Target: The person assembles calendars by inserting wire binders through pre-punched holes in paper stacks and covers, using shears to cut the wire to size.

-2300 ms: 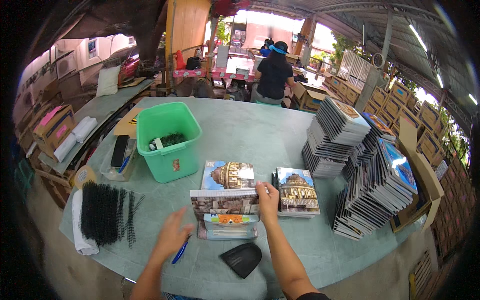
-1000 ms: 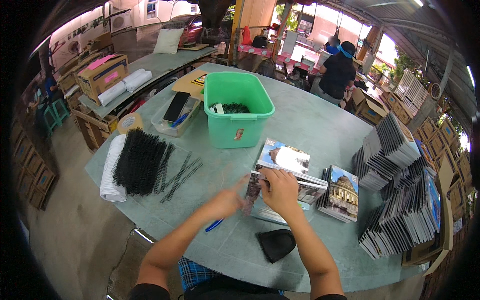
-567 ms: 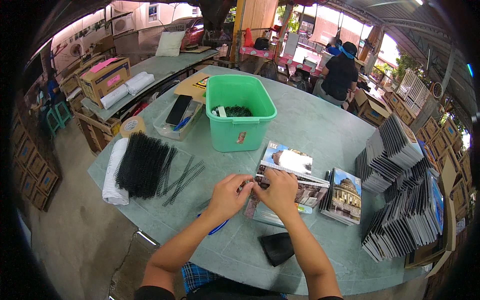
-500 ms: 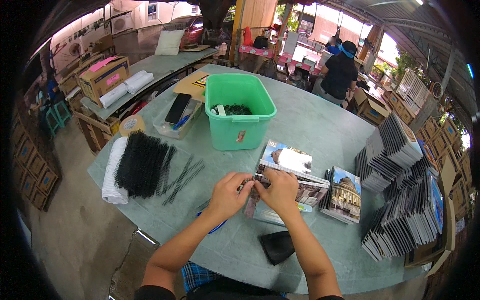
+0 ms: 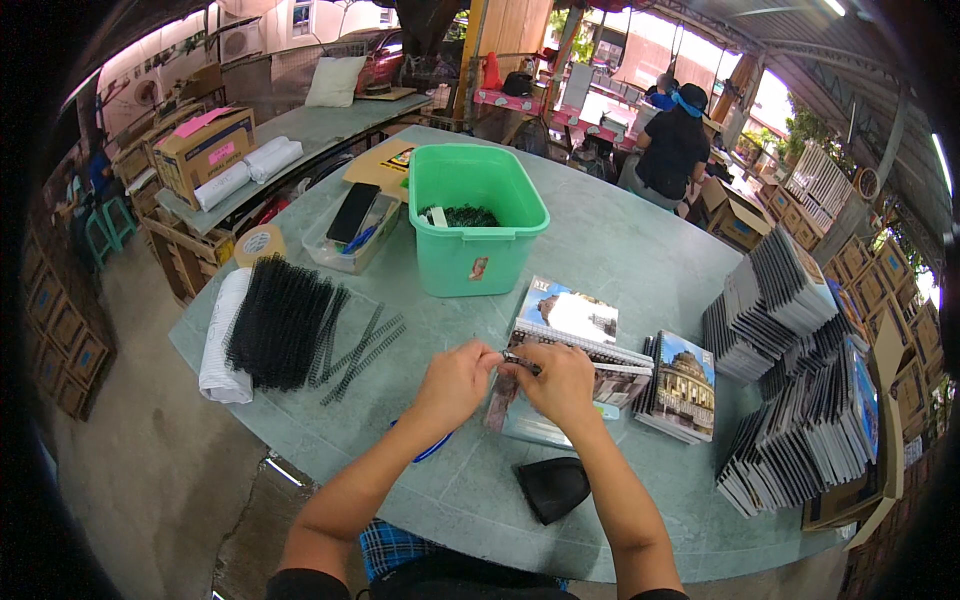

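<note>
Both my hands meet at the left end of a spiral-bound notebook (image 5: 622, 384), which stands tilted over other notebooks. My left hand (image 5: 456, 385) is pinched closed at the end of its spine; what lies between the fingertips is too small to make out. My right hand (image 5: 557, 381) curls over the spine, thumb and fingers closed on it, with a small dark piece between the two hands. Behind them lies a notebook with a building on its cover (image 5: 570, 310). A tool's blue handle (image 5: 433, 448) shows beside my left wrist.
Black spiral coils (image 5: 283, 325) lie at left on a white roll (image 5: 227, 340). A green bin (image 5: 475, 262) holds dark coil scraps. Nearby are a tub with a phone (image 5: 354, 215), tape (image 5: 260, 245), a black pouch (image 5: 553, 490) and stacked notebooks (image 5: 800, 425). Someone (image 5: 672, 145) sits farther back.
My fingers have shifted slightly at the end of the notebook's spine, and a small dark piece now shows between my hands. The whole view has moved a little.
</note>
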Tool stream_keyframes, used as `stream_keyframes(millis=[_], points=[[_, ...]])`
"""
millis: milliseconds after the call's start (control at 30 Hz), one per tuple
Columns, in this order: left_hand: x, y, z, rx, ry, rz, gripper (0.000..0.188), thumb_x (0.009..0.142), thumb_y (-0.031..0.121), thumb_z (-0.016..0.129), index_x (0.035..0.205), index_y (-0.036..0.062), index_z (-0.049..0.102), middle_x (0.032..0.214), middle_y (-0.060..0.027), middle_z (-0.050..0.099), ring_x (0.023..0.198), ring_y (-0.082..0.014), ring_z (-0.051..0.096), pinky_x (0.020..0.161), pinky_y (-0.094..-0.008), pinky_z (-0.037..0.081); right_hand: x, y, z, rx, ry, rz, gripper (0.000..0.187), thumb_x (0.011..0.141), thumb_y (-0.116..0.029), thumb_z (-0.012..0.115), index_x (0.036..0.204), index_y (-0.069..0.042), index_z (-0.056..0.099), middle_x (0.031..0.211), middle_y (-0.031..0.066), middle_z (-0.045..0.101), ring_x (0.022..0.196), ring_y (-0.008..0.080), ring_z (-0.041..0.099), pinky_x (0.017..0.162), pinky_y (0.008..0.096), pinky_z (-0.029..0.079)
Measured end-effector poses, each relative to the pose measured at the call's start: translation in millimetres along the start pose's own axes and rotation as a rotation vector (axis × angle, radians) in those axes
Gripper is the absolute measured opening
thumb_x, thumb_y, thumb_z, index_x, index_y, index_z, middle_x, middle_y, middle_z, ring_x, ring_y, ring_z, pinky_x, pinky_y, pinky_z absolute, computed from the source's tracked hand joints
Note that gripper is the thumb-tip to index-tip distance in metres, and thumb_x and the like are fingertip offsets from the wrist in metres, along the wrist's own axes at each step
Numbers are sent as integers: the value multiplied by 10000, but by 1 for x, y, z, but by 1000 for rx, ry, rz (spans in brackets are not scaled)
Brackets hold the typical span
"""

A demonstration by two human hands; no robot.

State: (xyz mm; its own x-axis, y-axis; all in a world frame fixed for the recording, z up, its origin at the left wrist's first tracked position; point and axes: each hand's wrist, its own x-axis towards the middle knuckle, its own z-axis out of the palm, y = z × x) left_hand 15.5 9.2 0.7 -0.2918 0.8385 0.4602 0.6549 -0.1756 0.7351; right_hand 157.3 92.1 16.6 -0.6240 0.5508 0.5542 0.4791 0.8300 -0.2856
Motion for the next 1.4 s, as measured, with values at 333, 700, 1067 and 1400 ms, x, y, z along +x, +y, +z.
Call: stream_keyframes(millis=[333,700,1067,1400], points=[[18,1,-31,66,-164,53,232,845,224,589,938,12,597,815,-175,609,721,-252,603,648,-335,454,5,-7,-7,48,-166,91,169,789,-204,629,922,-100,615,831,56,641,762,251,591,663,376,391],[-10,15,14,210,-246,296,173,803,185,617,846,22,574,806,-167,621,784,-338,613,699,-417,470,3,7,-3,249,13,59,173,819,-112,594,987,-72,571,859,137,618,806,305,599,683,404,443],[-74,18,130,36,-757,238,297,815,244,604,1069,91,604,1012,-159,599,937,-324,582,788,-429,468,-10,5,-27,89,-23,42,164,798,-148,639,936,-63,619,818,129,618,821,297,592,712,347,452],[-7,15,2,186,-94,196,245,717,90,693,955,83,634,903,-93,585,871,-269,578,772,-351,467,-53,57,-56,69,88,198,138,775,-250,672,789,-113,683,682,64,634,628,239,586,600,342,420]])
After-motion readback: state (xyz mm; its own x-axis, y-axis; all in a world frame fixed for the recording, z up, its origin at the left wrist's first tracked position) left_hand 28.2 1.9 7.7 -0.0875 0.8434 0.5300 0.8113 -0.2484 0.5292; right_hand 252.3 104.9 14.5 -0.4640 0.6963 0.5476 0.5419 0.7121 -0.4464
